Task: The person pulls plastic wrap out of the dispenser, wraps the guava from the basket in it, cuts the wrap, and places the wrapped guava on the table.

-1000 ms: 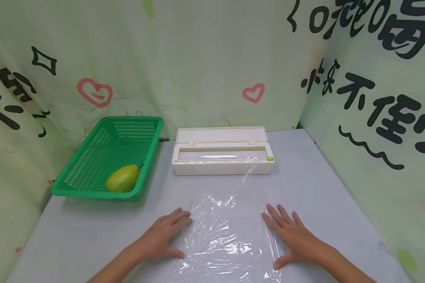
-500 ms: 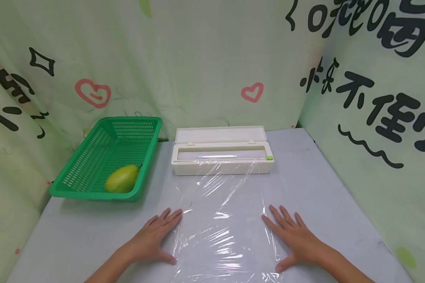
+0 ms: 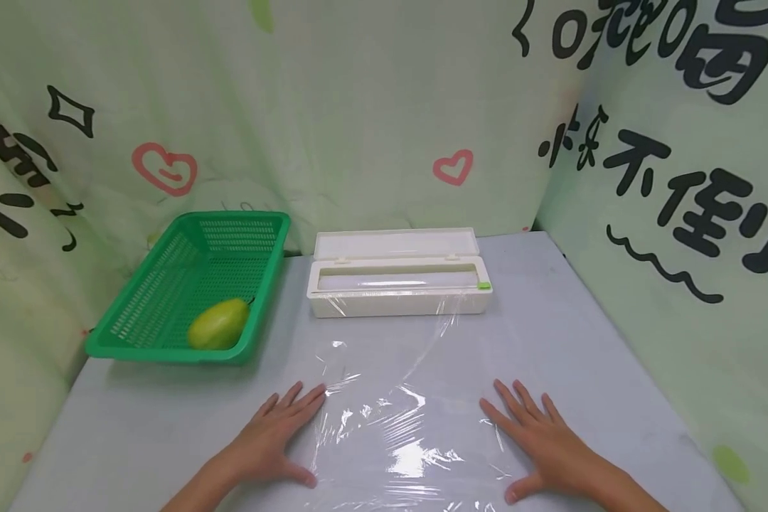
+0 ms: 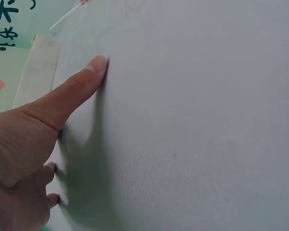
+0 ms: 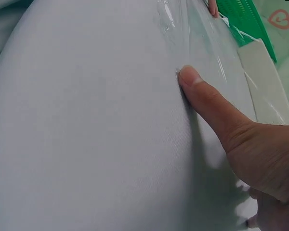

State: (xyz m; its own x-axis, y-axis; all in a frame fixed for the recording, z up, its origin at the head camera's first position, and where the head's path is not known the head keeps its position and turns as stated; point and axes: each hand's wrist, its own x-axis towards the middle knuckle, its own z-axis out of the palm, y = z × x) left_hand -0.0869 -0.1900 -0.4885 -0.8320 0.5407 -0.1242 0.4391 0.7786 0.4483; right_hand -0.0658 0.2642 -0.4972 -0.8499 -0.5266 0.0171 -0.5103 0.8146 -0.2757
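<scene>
A sheet of clear cling film (image 3: 409, 427) lies over the table and runs back to the white cling film dispenser (image 3: 398, 299), whose lid stands raised. My left hand (image 3: 265, 442) rests at the film's left edge, fingers spread, thumb and index tip right at the film. At the opposite edge my right hand (image 3: 547, 444) lies with spread fingers, its thumb tip near the film. In the right wrist view, the thumb (image 5: 202, 89) touches the film's edge. The left wrist view shows the left thumb (image 4: 84, 82) extended against the white surface.
A green plastic basket (image 3: 185, 352) stands at the back left with a yellow-green mango-like fruit (image 3: 220, 324) inside. The white table (image 3: 601, 370) meets printed curtains (image 3: 358, 107) at the back and sides. A small green slider (image 3: 483, 285) sits on the dispenser's right end.
My left hand has moved outward to the left, and my right hand slightly right and toward me. The film between them is spread wider, with its wrinkles and shine shifted.
</scene>
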